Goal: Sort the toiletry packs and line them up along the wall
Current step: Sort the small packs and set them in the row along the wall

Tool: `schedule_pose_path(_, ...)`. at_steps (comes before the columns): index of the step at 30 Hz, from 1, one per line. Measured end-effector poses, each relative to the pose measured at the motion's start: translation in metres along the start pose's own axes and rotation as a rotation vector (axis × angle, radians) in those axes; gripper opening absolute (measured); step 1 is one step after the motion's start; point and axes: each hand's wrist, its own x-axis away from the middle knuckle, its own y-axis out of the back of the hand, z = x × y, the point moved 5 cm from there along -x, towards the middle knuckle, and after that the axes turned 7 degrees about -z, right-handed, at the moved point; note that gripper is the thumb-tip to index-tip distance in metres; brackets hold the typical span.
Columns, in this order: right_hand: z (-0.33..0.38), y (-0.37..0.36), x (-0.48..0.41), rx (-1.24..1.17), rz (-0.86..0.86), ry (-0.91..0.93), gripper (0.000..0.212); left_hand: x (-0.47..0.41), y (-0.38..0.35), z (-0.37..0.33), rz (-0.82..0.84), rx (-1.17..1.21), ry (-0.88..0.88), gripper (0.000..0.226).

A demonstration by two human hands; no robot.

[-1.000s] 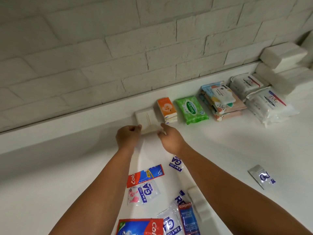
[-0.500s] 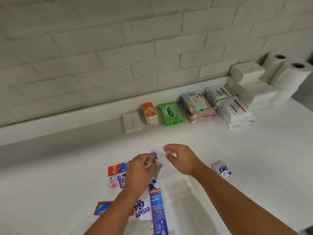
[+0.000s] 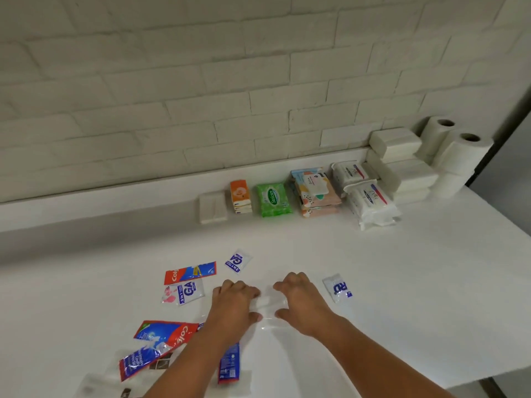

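Note:
Both my hands rest low on the white counter, around a clear-wrapped pack of small white pieces. My left hand curls on its left end and my right hand on its right end. Along the wall stands a line: a white soap pack, an orange tissue pack, a green wipes pack, a pastel wipes stack and white wipes packs. Loose on the counter lie a red-blue toothpaste sachet, blue-white sachets and a larger toothpaste pack.
White folded tissue blocks and toilet rolls fill the back right corner by the brick wall. A blue sachet lies under my left forearm. The counter's right edge drops off near my right arm.
My hands let go of the white soap pack at the wall, drew back toward me, and now close on the clear-wrapped pack. The camera tilted so more of the counter shows.

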Motion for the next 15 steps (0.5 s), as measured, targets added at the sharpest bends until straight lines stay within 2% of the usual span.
schedule_pose_path(5,-0.005,0.013,0.002,-0.013,-0.074,0.003,0.019,0.01,0.009,-0.01,-0.159,0.182,0.05,0.025)
schedule_pose_path(9,-0.017,0.026,0.001,-0.078,-0.142,-0.001,0.018,0.016,0.022,-0.018,-0.319,0.338,0.078,0.011)
schedule_pose_path(15,-0.043,0.053,0.003,-0.309,-0.252,-0.085,0.011,0.022,0.049,-0.036,-0.485,0.466,0.125,0.004)
